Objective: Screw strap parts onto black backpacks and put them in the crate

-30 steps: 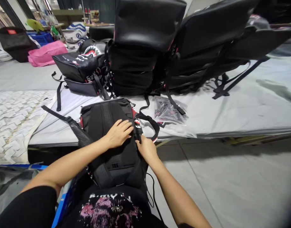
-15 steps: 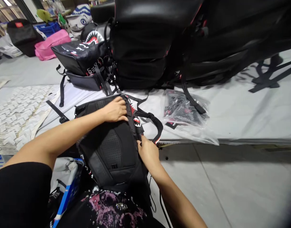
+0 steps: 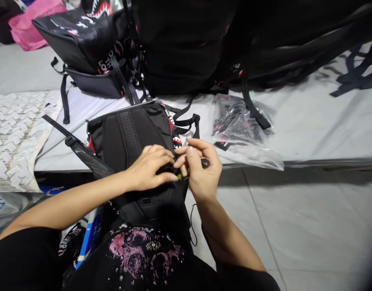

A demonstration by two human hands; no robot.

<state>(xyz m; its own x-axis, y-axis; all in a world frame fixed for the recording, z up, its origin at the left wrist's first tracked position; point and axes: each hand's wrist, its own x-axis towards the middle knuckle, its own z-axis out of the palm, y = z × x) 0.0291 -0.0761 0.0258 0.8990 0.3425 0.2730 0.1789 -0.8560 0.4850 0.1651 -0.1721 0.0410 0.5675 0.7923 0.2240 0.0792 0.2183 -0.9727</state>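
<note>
Backpack (image 3: 157, 127) looks soft at the sides, firmer through the padded back

Its upper part lies over the near edge of the white-covered table (image 3: 307, 147), and its lower part slopes down to the wearer's lap, padded back facing up. The left hand (image 3: 151, 167) lies across that back near the right side, thumb apart from the bent fingers; whether they pinch any cloth, I cannot tell. The right hand (image 3: 206, 173) is drawn in narrow beside it, thumb close to the fingertips, and seems to hold a small dark-ended item (image 3: 205, 163) whose full shape is hidden. A bit of green (image 3: 180, 176) shows between the hands.

The pack looks light to moderate for its bulk, though its contents are out of sight. The smooth cloth is likely to fold and slide a little under a fingertip, while the padded panel should give a flat palm something steady to press on. Nothing about it looks fragile. For close work, the side edge seems the place to pinch, with the other palm spread on the padding. For lifting, both sides near the top would serve better than the loose left strap (image 3: 89, 159), which would probably swing and let the body sag
</note>
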